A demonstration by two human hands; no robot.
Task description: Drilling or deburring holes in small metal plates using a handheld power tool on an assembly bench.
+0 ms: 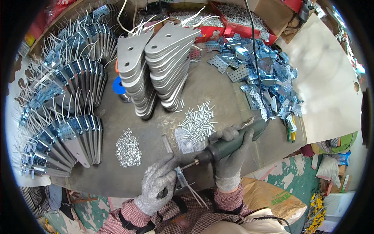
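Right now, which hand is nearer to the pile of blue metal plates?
The right. In this view, the right hand, around the green power tool, is below and left of the pile; the left hand is lower and farther left.

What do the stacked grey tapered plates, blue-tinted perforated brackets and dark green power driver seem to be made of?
Stacked grey tapered plates: probably metal, matt finish; the even grey faces and clean round holes suggest it.
Blue-tinted perforated brackets: likely thin sheet metal, perhaps plated, given the bright glints and bent edges.
Dark green power driver: housing probably plastic, going by its smooth, dull, evenly coloured surface.
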